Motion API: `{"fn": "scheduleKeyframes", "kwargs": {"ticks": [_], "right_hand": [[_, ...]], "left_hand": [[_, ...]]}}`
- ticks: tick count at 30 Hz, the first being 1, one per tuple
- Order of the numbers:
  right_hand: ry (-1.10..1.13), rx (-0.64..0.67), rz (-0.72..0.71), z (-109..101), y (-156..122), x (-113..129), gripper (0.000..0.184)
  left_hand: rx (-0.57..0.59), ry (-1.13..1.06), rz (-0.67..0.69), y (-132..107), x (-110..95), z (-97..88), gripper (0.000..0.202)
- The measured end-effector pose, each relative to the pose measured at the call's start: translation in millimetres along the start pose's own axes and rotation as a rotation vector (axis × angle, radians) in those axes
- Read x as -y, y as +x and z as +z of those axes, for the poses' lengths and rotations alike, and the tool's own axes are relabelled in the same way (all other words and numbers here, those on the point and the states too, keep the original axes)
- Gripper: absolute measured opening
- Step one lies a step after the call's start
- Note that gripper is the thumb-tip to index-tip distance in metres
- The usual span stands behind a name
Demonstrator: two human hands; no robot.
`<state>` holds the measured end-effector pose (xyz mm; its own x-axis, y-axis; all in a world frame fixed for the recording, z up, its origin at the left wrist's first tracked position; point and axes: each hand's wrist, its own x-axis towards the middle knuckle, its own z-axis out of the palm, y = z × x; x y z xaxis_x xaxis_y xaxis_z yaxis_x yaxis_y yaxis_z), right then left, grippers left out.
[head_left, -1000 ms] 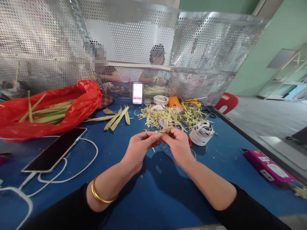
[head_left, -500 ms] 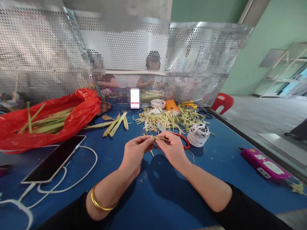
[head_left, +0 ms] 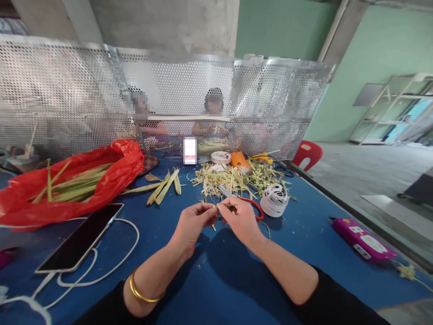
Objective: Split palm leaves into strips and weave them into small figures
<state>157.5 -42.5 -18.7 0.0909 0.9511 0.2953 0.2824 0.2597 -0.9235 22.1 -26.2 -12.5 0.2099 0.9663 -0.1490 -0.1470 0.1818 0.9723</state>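
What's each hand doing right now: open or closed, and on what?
Left hand: closed, pinching a thin plant strip.
Right hand: closed, pinching the same strip, partly hidden.

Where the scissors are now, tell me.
In the head view, the scissors lie on the blue table just right of centre, partly hidden behind the right hand, beside the leaf scraps and left of the white coil.

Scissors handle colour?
Red; the scissors handle shows best in the head view, partly covered by the right hand.
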Motion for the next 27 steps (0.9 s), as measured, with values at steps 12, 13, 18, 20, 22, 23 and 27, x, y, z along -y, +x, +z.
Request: {"fn": "scheduleKeyframes", "kwargs": {"ticks": [12,13,18,20,22,23,27], "right_hand": [[-0.911,0.1,0.097,-59,24,-19,0.009],[-0.946,0.126,0.116,-59,24,-23,0.014],[-1.037,0.175,0.153,-44,24,-37,0.044],[-1.028,0.16,0.166,-43,26,-36,0.052],[-0.996,0.139,0.174,-48,27,-33,0.058],[-0.984,0.132,0.17,-52,28,-31,0.06],[-0.6,0.089,0.185,-62,28,-19,0.059]], "left_hand": [[-0.142,-0.128,-0.041,11,0,-11.0,0.025],[-0.151,-0.132,-0.053,11,-1,-11.4,0.025],[-0.179,-0.162,-0.068,13,-3,-12.9,0.023],[-0.195,-0.185,-0.045,15,-6,-14.4,0.021],[-0.207,-0.204,-0.023,17,-9,-16.2,0.018],[-0.214,-0.215,-0.015,18,-11,-17.1,0.018],[-0.248,-0.257,0.0,24,-18,-18.2,0.015]]}}
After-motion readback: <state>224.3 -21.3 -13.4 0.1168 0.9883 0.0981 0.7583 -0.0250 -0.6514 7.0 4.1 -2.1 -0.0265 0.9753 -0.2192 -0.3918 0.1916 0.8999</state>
